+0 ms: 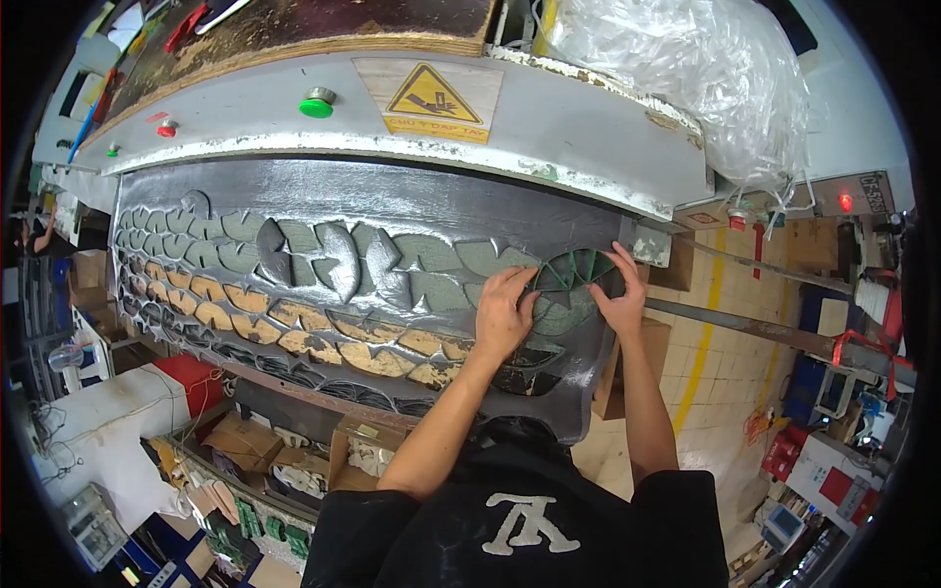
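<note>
A green cutting die point(570, 267), a curved metal frame with crossing ribs, lies near the right end of a shiny dark grey sheet point(412, 192). Thumb and fingers of my left hand point(505, 314) pinch its left end. My right hand point(624, 297) grips the opposite end, fingers curled round the rim. Rows of leaf-shaped cutouts run along the sheet to the left, showing a grey-green layer point(431, 257) and a worn tan surface point(294, 314). Several cut flaps point(341, 263) stand up loosely from the sheet.
Across the far side runs a grey press beam point(245, 103) with a green button point(317, 103) and a yellow hand-hazard sign point(431, 95). A clear plastic bag point(686, 78) sits at far right. Metal bars point(755, 328) extend rightward. Cardboard boxes point(245, 441) stand near left.
</note>
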`<action>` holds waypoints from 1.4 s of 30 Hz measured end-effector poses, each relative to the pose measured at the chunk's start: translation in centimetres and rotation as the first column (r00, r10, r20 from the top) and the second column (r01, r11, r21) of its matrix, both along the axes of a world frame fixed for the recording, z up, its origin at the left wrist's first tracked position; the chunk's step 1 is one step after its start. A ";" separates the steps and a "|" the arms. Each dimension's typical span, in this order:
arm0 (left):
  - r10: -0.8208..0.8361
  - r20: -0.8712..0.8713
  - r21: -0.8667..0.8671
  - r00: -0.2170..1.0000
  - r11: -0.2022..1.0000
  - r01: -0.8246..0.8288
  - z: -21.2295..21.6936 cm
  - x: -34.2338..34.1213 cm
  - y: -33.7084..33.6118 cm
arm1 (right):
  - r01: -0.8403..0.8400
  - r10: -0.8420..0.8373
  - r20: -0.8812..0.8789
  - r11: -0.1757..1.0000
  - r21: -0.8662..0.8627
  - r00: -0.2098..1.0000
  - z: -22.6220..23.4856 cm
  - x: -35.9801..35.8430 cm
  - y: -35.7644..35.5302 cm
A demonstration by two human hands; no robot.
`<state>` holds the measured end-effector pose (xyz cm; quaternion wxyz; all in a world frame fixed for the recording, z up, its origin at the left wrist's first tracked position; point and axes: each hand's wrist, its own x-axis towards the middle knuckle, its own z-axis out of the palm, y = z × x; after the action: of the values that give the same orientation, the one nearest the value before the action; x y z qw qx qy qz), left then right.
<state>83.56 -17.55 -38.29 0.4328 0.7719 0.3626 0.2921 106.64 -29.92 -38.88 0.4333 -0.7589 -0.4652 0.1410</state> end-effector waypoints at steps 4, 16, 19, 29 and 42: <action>-0.011 -0.004 0.007 1.000 1.000 0.011 0.2 0.2 0.1 | 0.015 -0.015 -0.003 1.000 0.009 1.000 0.1 0.2 -0.1; 0.341 0.168 -0.096 0.925 0.940 -0.329 7.5 -7.8 12.4 | -0.185 0.163 -0.253 0.981 -0.064 0.954 10.3 -13.7 -6.7; 0.398 0.415 -0.129 0.819 0.916 -0.379 10.4 -8.9 19.5 | -0.567 0.526 -0.215 0.784 -0.251 0.823 9.2 -16.3 -6.7; 0.397 0.421 -0.224 0.816 0.917 -0.330 10.8 -9.4 28.4 | -0.525 0.455 -0.289 0.815 -0.245 0.842 6.3 -14.6 -5.9; 0.248 0.334 -0.144 0.909 0.967 -0.211 10.3 -6.9 25.1 | -0.512 0.468 -0.306 0.855 -0.079 0.829 5.4 -13.2 -6.2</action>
<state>76.67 7.55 -28.03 0.4929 0.6358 0.3830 0.4539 93.44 -36.10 -33.47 0.3814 -0.6182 -0.5671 0.3882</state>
